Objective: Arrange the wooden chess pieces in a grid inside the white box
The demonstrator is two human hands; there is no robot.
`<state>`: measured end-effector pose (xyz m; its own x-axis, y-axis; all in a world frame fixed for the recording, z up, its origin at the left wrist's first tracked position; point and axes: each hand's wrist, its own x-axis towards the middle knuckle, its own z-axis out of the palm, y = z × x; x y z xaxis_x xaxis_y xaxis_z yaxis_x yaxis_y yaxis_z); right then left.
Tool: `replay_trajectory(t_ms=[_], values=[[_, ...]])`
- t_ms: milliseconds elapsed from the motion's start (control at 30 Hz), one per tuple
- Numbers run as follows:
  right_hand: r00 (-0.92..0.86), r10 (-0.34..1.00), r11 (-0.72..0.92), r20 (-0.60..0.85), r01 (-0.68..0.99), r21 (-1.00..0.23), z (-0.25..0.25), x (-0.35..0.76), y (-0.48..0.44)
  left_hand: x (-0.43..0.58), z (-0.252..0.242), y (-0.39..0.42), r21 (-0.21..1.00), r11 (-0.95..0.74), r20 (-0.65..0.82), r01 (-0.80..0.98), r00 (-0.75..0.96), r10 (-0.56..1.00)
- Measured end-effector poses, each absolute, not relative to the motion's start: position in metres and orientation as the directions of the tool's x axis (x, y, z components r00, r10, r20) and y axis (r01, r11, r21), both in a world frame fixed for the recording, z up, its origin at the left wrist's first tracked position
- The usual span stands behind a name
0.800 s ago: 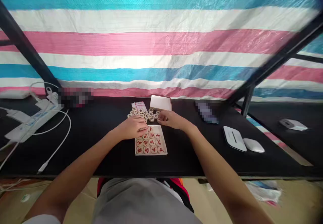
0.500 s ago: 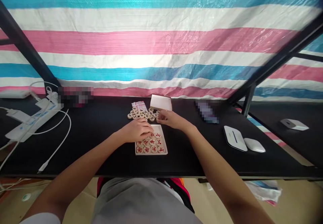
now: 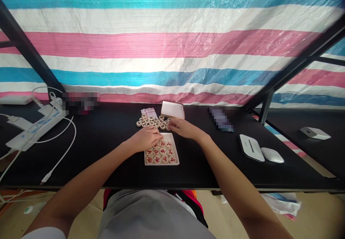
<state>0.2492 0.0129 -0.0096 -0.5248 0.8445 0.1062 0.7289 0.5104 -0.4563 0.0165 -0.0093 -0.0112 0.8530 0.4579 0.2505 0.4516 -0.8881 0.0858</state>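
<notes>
Red-lettered Chinese chess pieces (image 3: 164,151) lie in rows inside a shallow white box (image 3: 175,161) on the black desk. My left hand (image 3: 145,138) is over the box's upper left corner, its fingers bent and closed around a piece at the top row, mostly hidden beneath them. Just behind the box is a cluster of loose black-lettered Chinese chess pieces (image 3: 151,122). At that cluster's right end, my right hand (image 3: 184,128) has its thumb and fingers closed on a piece, partly covered by the fingertips.
A box lid (image 3: 173,109) lies open side up behind the pieces, near a pink-and-white paper (image 3: 148,113). Rightward are a blurred phone-like object (image 3: 221,119), a white flat device (image 3: 251,147) and a white mouse (image 3: 272,155). A power strip (image 3: 35,129) with cables (image 3: 63,160) occupies the left.
My left hand's fingers have drawn slightly back to the left, uncovering more red pieces in the box's upper rows. My right hand has barely moved at the loose pieces.
</notes>
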Motion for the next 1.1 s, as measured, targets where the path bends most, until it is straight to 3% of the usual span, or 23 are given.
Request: replay_trajectory(t_ms=[333, 533, 700, 1100], values=[[-0.493, 0.864, 0.476, 0.097, 0.742, -0.472, -0.01, 0.248, 0.015, 0.035, -0.016, -0.017, 0.071, -0.837, 0.274, 0.542, 0.796, 0.539], [-0.49, 0.868, 0.466, 0.081, 0.748, -0.473, -0.008, 0.247, 0.014, 0.037, -0.016, -0.016, 0.226, -0.791, 0.262, 0.569, 0.747, 0.611], [-0.491, 0.867, 0.471, 0.087, 0.747, -0.47, -0.008, 0.247, 0.014, 0.028, -0.007, -0.013, 0.288, -0.795, 0.193, 0.534, 0.78, 0.595], [-0.501, 0.861, 0.48, 0.085, 0.747, -0.461, -0.007, 0.246, 0.014, 0.027, -0.004, -0.01, 0.253, -0.816, 0.156, 0.519, 0.811, 0.564]])
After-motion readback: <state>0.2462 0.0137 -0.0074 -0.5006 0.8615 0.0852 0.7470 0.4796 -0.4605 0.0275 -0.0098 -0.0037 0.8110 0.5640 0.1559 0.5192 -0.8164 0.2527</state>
